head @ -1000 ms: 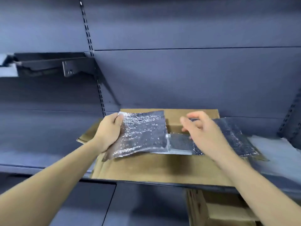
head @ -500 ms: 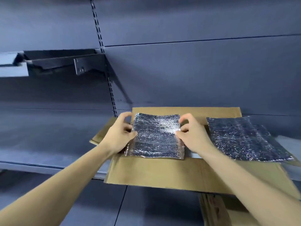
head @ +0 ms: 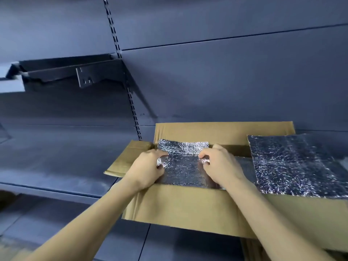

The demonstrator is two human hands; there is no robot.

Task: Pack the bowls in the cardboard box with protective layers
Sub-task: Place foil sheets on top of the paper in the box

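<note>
An open cardboard box (head: 180,206) sits on a grey shelf with its flaps spread out. A silver foil sheet (head: 183,161) lies bent down into the box's left part. My left hand (head: 146,170) grips the sheet's left edge, fingers curled over it. On the sheet's right edge my right hand (head: 220,166) pinches the crumpled foil. A second foil sheet (head: 293,162) lies flat across the box's right side. No bowls are in view.
The grey shelf (head: 56,166) runs off to the left of the box. A dark bracket (head: 82,76) juts from the back panel at upper left. More cardboard (head: 252,249) shows below the shelf at lower right.
Both hands have pushed the left foil sheet down into the box, and its edges now curl up under the fingers. The camera has moved closer.
</note>
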